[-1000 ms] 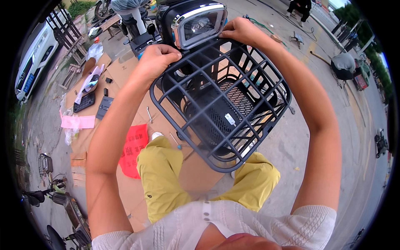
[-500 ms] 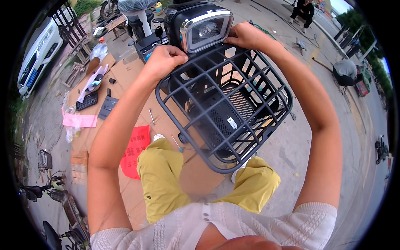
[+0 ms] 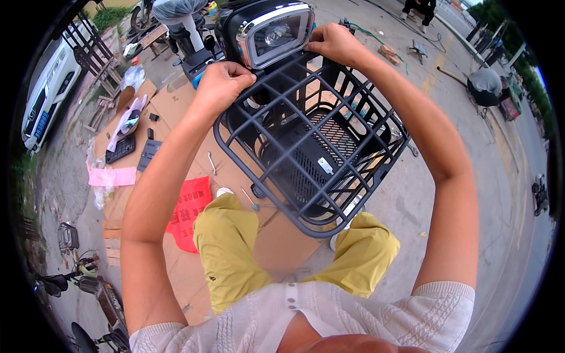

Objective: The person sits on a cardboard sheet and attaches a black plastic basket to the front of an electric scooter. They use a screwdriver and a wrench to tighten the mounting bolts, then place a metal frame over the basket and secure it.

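A black plastic bike basket [image 3: 306, 144] with a gridded lid stands in front of me, below a chrome-rimmed headlight [image 3: 276, 36]. My left hand [image 3: 225, 83] is closed at the basket's far left corner, thumb and fingers pinched on its rim. At the far right corner my right hand [image 3: 332, 43] is closed on the rim too, close beside the headlight. Its fingertips are partly hidden. Through the lid's bars a small white label [image 3: 325, 165] shows on the slotted basket floor.
Flattened cardboard [image 3: 188, 126] covers the ground on the left, with a wrench [image 3: 212, 163], a screwdriver [image 3: 250, 199] and a red plastic bag [image 3: 191, 212] on it. A white car [image 3: 53, 88] stands at the far left. Another person [image 3: 419, 10] sits at the top right.
The basket, headlight and both my hands sit slightly further left and higher in the picture, as the view has shifted a little. Both hands keep their places at the far rim.
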Demonstrator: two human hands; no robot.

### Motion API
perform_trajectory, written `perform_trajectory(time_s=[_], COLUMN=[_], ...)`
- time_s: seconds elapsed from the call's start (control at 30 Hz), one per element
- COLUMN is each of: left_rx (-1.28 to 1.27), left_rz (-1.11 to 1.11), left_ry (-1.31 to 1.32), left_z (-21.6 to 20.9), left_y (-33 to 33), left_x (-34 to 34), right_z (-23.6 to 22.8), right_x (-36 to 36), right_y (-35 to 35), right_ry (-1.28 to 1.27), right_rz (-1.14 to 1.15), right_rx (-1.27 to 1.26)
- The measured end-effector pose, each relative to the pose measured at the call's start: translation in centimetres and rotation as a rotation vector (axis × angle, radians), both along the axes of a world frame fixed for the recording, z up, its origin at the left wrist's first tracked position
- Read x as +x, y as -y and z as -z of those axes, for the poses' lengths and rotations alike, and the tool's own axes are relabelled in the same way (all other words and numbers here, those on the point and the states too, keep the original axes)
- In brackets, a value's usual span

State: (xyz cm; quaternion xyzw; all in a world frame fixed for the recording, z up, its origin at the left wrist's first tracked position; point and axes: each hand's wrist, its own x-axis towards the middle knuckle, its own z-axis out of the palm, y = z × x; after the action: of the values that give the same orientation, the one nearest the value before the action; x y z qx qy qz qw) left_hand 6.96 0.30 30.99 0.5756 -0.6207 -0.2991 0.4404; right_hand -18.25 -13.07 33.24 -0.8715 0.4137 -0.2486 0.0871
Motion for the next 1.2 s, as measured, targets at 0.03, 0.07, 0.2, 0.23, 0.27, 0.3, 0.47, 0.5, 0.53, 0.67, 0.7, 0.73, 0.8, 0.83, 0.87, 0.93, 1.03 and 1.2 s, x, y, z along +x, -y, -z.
perform_trajectory(time_s=[0.03, 0.07, 0.2, 0.23, 0.27, 0.3, 0.47, 0.5, 0.53, 0.67, 0.7, 0.73, 0.8, 0.83, 0.87, 0.93, 1.03, 1.2], left_rx=[-0.008, -0.016, -0.01, -0.004, 0.001, 0.004, 0.067, 0.079, 0.092, 0.088, 0.074, 0.059, 0.073, 0.1, 0.128, 0.154, 0.232, 0.343], left_rz=[0.0, 0.0, -0.009, -0.006, -0.002, -0.005, 0.035, 0.047, 0.06, 0.062, 0.055, 0.045, 0.027, 0.018, 0.009, 0.042, 0.124, 0.304], left_ry=[0.008, 0.017, 0.025, 0.021, 0.018, 0.01, -0.029, -0.042, -0.056, -0.047, -0.065, -0.08, -0.097, -0.1, -0.103, -0.182, -0.261, -0.403], left_z=[0.1, 0.1, 0.2, 0.2, 0.3, 0.2, 0.2, 0.2, 0.3, 0.2, 0.3, 0.5, 0.3, -0.2, -0.5, -0.3, 0.2, -0.5], left_y=[0.0, 0.0, 0.3, 0.4, 0.4, 0.3, 0.5, 0.7, 0.8, 0.9, 1.0, 0.9, 0.5, 0.2, -0.2, -0.1, 0.6, -0.7], left_x=[-0.1, -0.1, 0.3, 0.3, 0.2, 0.1, 0.2, 0.4, 0.7, 0.4, 0.3, 0.3, 0.3, 0.0, -0.1, 0.0, 1.1, 2.3], right_z=[0.1, 0.3, 0.3, 0.4, 0.6, 0.7, 1.5, 1.6, 1.5, 1.6, 1.6, 1.4, 1.3, 1.5, 1.8, 2.4, 2.3, 2.8], right_x=[0.0, -0.1, -0.6, -0.8, -1.0, -1.1, -1.1, -1.1, -1.0, -0.8, -0.9, -1.0, -1.2, -1.6, -1.8, -2.1, -2.1, -2.2], right_y=[0.1, 0.2, 0.1, 0.1, 0.0, 0.1, 0.2, 0.1, 0.0, -0.2, -0.2, -0.4, -0.7, -0.7, -0.8, -1.3, -1.4, -1.0], right_ry=[0.005, 0.01, 0.05, 0.054, 0.058, 0.067, 0.138, 0.136, 0.134, 0.122, 0.115, 0.111, 0.072, 0.037, 0.002, 0.023, 0.012, 0.058], right_rz=[0.0, -0.001, -0.069, -0.075, -0.081, -0.079, -0.053, -0.049, -0.046, -0.03, -0.037, -0.047, -0.085, -0.114, -0.142, -0.153, -0.142, -0.124], right_rx=[-0.015, -0.03, 0.008, 0.004, -0.001, -0.003, 0.014, 0.014, 0.016, -0.068, -0.048, -0.03, -0.078, -0.148, -0.218, -0.342, -0.291, -0.242])
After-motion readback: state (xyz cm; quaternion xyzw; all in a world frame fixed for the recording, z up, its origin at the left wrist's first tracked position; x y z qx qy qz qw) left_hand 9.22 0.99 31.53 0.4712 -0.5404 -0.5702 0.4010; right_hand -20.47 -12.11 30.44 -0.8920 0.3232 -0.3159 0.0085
